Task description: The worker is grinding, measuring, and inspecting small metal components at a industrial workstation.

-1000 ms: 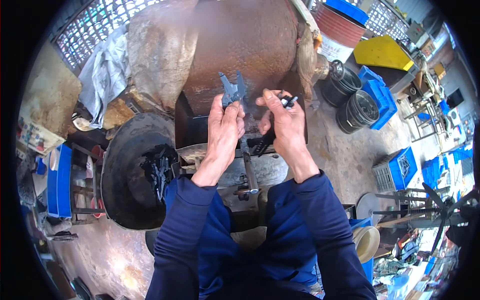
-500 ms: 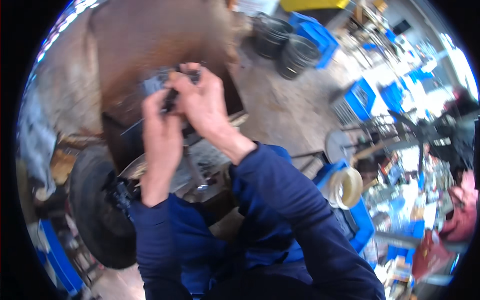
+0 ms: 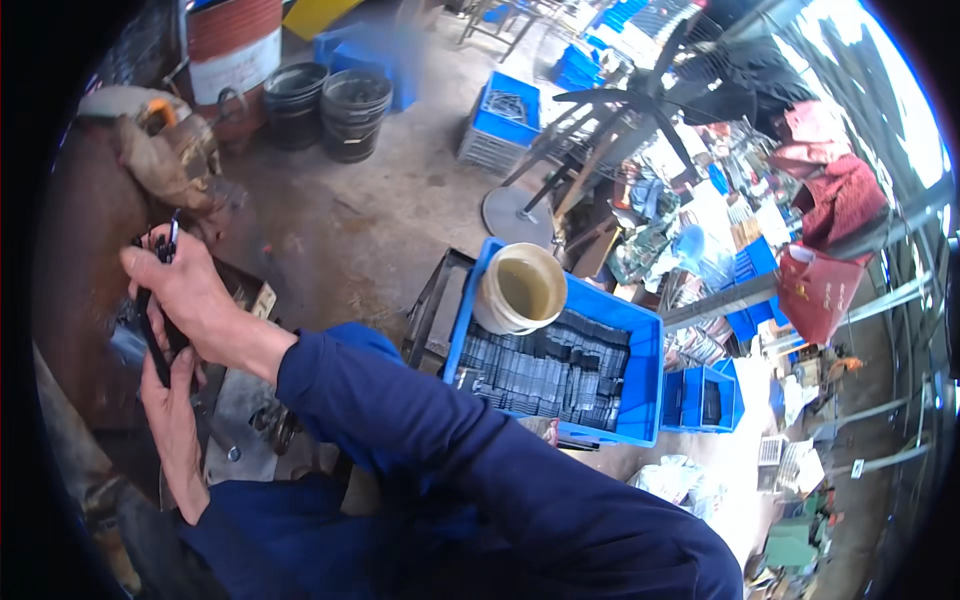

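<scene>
Right hand [image 3: 195, 300]: fingers curled closed around slim black pieces [image 3: 154, 345], which slanted down toward the left hand [image 3: 172, 425], at far left of view. Left hand: fingers partly bent at their lower end; grip could not be told. Blue plastic crate [image 3: 643, 390]: held rows of dark parts [image 3: 545, 370]; beige bucket [image 3: 497, 312] at one corner.

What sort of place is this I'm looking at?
Probably a small metalworking workshop or factory: a blue rectangular plastic crate holds rows of dark, flat, metal-looking parts, and a red-and-white cylindrical drum stands near black round buckets.
</scene>
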Demonstrator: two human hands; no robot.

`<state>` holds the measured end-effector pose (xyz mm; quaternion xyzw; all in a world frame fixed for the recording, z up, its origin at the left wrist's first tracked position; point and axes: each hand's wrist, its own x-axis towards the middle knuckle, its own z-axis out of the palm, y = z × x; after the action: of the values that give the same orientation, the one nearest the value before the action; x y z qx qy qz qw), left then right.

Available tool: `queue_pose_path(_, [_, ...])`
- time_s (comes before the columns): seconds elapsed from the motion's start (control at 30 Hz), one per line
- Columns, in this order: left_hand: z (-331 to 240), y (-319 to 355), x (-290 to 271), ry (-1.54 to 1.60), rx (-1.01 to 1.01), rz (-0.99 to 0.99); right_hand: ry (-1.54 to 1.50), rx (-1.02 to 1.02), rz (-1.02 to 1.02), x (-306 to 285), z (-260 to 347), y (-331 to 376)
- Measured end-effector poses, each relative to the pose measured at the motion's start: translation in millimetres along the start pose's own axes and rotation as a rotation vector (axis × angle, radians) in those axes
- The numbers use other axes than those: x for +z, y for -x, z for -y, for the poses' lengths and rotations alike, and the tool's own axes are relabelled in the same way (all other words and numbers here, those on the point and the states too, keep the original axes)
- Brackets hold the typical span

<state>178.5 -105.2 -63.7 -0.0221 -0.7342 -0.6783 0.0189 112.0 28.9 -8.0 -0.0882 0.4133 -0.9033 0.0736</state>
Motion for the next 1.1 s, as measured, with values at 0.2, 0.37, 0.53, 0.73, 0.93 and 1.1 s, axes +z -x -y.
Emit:
queue_pose_path(0.2, [-6.4, 9.3, 35.3, -0.162, 0.057, 0.055, -0.071, 0.068, -0.036, -33.6, 37.5, 37.3])
queue_pose_path(0.37, [-30.9, 13.9, 82.0, -0.302, 0.019, 0.206, -0.064, 0.07, -0.129, -82.2, 70.5, 72.1])
queue_pose_path(0.53, [-62.1, 11.9, 142.5, -0.299, 0.014, 0.386, -0.134, -0.101, -0.237, -128.7, 89.7, 91.2])
queue_pose_path(0.73, [-49.0, 6.2, 200.9, -0.115, -0.024, 0.57, -0.037, -0.131, -0.151, -168.4, 132.7, 122.2])
queue_pose_path(0.93, [-52.6, 26.7, 223.2, 0.146, -0.205, 0.672, -0.036, -0.223, -0.128, -189.6, 162.7, 141.2])
queue_pose_path(1.1, [-59.2, 31.8, 241.4, 0.213, -0.301, 0.703, 0.397, -0.278, 0.011, -214.7, 160.0, 153.1])
